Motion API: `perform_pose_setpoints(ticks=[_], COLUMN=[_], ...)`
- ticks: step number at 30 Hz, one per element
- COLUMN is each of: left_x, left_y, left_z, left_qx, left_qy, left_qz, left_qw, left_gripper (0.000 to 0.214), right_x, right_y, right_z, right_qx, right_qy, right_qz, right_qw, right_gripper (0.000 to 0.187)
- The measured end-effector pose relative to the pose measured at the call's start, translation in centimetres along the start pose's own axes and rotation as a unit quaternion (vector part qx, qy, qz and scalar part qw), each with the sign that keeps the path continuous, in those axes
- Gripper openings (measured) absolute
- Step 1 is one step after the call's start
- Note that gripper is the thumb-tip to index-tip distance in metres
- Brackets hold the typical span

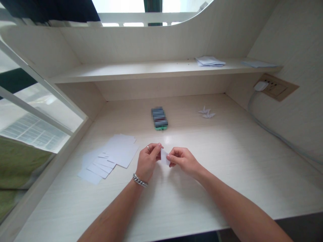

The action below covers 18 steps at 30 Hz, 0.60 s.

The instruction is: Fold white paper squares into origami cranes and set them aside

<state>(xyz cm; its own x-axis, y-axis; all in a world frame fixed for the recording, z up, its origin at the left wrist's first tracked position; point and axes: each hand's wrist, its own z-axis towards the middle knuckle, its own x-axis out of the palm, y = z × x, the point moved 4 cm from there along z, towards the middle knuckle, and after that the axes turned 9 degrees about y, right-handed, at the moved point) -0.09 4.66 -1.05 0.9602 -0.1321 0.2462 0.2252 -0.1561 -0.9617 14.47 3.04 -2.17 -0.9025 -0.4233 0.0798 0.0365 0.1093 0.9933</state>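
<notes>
Between the thumb and fingers of my left hand (148, 161) and of my right hand (183, 159) I pinch one small, white, folded-looking paper piece (164, 157), above the middle of the pale wooden desk (113, 114). I judge this piece is only partly worked: its outline is simple, and the finer creases I cannot tell. Two small, pointed, white folded-paper shapes (207, 113), lying together at the far right, seem to be finished. The loose, flat, white paper sheets (121, 149) on my left look not folded yet. I see no closed container; the open, pale wooden shelf (126, 70) carries a stacked white paper pile (209, 61) and, farther right, a flat whitish paper (259, 64).
</notes>
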Motion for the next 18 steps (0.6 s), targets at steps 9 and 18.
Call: perform_pose_setpoints(ticks=[9, 18], left_x=[0.3, 0.5], left_y=[-0.1, -0.1], left_z=[-0.3, -0.4], left_qx=[-0.017, 0.011], left_qy=[0.057, 0.09], left_qz=[-0.004, 0.048], left_qw=[0.998, 0.995], left_gripper=[0.031, 0.03], right_x=[-0.6, -0.6], right_y=[0.5, 1.4], right_z=[0.0, -0.9], right_qx=[-0.013, -0.142], right_qy=[-0.044, -0.161], right_qz=[0.012, -0.084], right_qw=[0.999, 0.973], right_gripper=[0.033, 0.012])
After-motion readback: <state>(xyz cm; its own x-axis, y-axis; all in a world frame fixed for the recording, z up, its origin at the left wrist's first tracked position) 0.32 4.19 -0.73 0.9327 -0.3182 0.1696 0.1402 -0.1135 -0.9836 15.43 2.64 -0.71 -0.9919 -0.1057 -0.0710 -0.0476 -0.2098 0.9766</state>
